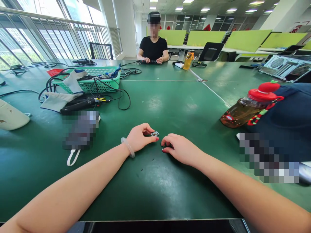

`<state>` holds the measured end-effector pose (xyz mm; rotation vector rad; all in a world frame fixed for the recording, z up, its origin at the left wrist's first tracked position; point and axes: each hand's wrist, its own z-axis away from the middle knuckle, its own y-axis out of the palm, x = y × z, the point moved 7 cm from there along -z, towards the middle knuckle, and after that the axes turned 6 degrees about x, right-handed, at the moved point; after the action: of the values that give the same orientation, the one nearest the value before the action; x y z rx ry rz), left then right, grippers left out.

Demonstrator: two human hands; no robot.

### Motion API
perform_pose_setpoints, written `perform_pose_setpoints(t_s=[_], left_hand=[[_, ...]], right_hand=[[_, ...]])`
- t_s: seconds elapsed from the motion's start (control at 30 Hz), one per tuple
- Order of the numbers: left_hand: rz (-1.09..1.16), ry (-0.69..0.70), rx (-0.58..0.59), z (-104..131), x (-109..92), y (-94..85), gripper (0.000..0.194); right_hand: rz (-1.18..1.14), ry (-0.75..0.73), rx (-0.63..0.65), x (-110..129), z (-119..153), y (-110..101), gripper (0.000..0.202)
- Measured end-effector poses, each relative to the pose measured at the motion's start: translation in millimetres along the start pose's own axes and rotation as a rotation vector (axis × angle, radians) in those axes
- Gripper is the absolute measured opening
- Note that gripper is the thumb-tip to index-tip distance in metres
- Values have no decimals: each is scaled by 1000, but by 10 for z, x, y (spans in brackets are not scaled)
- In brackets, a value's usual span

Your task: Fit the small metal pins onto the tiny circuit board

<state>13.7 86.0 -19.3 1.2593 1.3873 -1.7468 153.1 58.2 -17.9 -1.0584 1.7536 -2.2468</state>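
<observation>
Between the thumb and fingers of my left hand (pixel 139 137) is a small circuit board (pixel 155 133), dark with pale marks on its face. A translucent bangle (pixel 128 147) circles that wrist. Just to the right, my right hand (pixel 178 147) is closed in a pinch close above the green table (pixel 155 181). A small dark piece (pixel 163 148) shows at its fingertips, mostly hidden, so its kind cannot be made out. The two hands are a short gap apart.
A green basket (pixel 97 84) with gloves and cables stands at the back left. Left of my hands lies a blurred phone (pixel 81 131). A red-lidded bottle (pixel 239 108) leans by a dark blue bag (pixel 289 119) at right. Across the table sits a person (pixel 153 47).
</observation>
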Motion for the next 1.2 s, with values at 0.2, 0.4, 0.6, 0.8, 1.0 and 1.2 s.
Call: perform_pose_setpoints(t_s=[0.2, 0.4, 0.6, 0.8, 1.0, 1.2], left_hand=[[-26, -1, 5, -8, 22, 1, 31], [-33, -3, 16, 5, -1, 18, 29], [-125, 46, 35, 30, -77, 44, 27], [-224, 88, 56, 71, -154, 74, 24], [-279, 112, 111, 92, -185, 139, 26], [-282, 139, 142, 107, -198, 173, 28]], right_hand=[[-31, -87, 14, -21, 62, 29, 3], [14, -72, 2, 23, 75, 39, 11], [43, -49, -34, 17, 80, 57, 11], [-30, -38, -184, 12, 111, -92, 10], [-50, -68, -337, 115, 139, -233, 10], [0, -79, -322, 136, 114, -191, 10]])
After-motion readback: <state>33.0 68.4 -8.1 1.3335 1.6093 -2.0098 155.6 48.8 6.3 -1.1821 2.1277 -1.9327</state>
